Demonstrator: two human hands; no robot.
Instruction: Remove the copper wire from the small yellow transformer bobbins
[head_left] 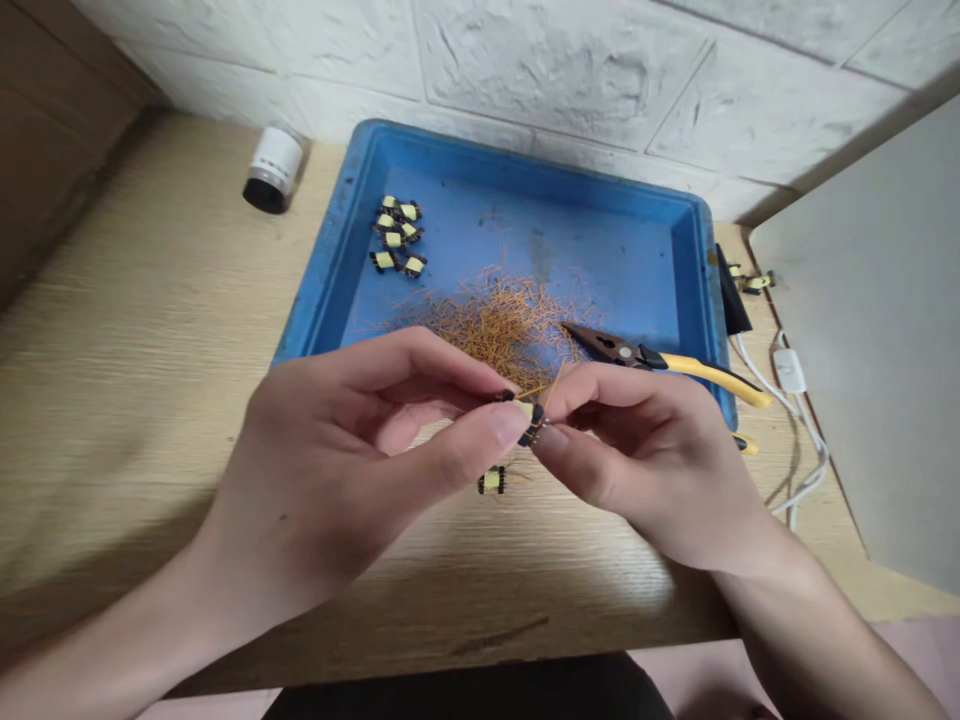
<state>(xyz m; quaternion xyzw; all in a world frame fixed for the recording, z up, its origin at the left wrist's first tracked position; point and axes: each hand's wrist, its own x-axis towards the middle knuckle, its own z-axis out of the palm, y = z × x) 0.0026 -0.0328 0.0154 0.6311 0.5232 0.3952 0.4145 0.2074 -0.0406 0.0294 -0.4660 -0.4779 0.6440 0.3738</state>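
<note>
Between thumb and fingers, my left hand (360,450) grips a small transformer (534,425) with a black bobbin, yellow tape and metal pins. At its right end, my right hand (637,450) pinches thumb and forefinger together by the pins, where a thin orange wire (555,380) sticks up. Whether the fingertips hold that wire is partly hidden. Below the hands, another transformer (492,481) with loose wire ends lies on the table. Beyond my right hand, long-nose pliers (675,364) with yellow and black handles rest across the tray's right edge, jaws inside.
The blue tray (600,215) stands against the white wall, holding a heap of cut orange wire (495,325) and several transformers (394,238) at its left. A white jar (275,165) with a black lid stands left. White cable (814,470) and more transformers (756,282) lie right.
</note>
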